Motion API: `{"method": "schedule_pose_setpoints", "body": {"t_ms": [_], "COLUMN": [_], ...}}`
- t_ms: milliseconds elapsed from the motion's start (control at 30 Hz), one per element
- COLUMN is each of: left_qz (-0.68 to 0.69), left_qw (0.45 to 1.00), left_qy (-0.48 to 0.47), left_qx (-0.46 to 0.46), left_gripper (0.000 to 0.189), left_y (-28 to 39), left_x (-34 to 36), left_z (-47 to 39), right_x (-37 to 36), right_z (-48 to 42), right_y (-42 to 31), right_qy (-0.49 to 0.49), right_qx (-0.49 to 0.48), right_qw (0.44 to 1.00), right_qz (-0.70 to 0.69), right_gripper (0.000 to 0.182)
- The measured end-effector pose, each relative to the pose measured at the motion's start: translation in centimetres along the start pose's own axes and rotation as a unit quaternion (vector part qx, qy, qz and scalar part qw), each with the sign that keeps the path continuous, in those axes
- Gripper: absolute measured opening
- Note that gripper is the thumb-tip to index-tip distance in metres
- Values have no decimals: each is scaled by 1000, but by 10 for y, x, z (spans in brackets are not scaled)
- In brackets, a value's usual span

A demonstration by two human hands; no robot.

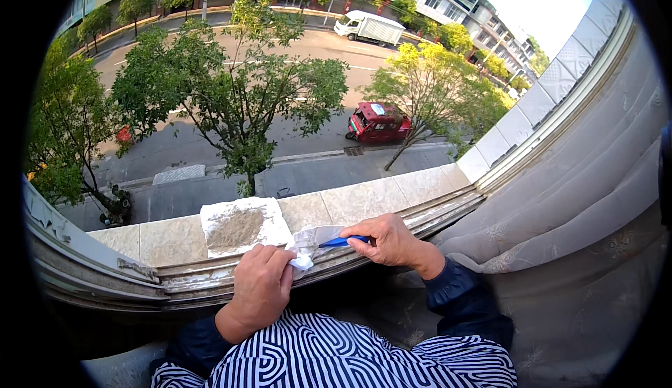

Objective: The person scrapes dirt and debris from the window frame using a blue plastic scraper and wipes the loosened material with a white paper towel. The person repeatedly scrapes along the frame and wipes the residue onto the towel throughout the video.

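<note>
My left hand [262, 283] pinches a crumpled white tissue [302, 261] over the window track. In my right hand [386, 241] is a blue-handled tool [344, 241], its far end against a whitish, dirt-marked piece of tissue or paper [320, 233] beside the left fingers; what kind of tool it is, I cannot tell. Just beyond my left hand, an unfolded white paper towel [273, 215] lies on the tiled outer sill, with a patch of grey-brown dirt [236, 230] on it. The sliding-window track [205, 278] beneath my hands is stained and dusty.
A tiled ledge [362, 201] runs along the window's outer side, with a drop to the pavement and street beyond. A sheer grey curtain [556, 230] hangs at the right, close to my right arm. The window's side frame [556, 110] rises at the right, another [89, 262] at the left.
</note>
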State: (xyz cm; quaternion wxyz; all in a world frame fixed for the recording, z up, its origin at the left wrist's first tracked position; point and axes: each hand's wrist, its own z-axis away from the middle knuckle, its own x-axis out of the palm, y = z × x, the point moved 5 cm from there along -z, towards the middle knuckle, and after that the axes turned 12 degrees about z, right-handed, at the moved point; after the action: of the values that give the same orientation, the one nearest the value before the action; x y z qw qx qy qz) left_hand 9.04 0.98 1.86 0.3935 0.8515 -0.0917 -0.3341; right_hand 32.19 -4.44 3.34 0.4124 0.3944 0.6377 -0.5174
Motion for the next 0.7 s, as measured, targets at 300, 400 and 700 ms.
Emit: {"method": "schedule_pose_setpoints", "body": {"t_ms": [300,400,700], "left_qz": [-113,-101,-111], "left_qw": [993,995,993], "left_qy": [21,12,13], "left_qx": [-17,-14,-22], "left_gripper": [20,20,20], "left_y": [-2,-1,-6], "left_x": [-21,-19,-26], "left_z": [13,11,6], "right_x": [9,-3,7], "right_z": [-20,-14,-26], "right_y": [-9,4,-16], "right_qy": [-24,-55,-44], "right_qx": [-28,22,7], "right_qw": [999,998,990], "right_qz": [-36,-13,-130], "right_gripper": [20,19,19]}}
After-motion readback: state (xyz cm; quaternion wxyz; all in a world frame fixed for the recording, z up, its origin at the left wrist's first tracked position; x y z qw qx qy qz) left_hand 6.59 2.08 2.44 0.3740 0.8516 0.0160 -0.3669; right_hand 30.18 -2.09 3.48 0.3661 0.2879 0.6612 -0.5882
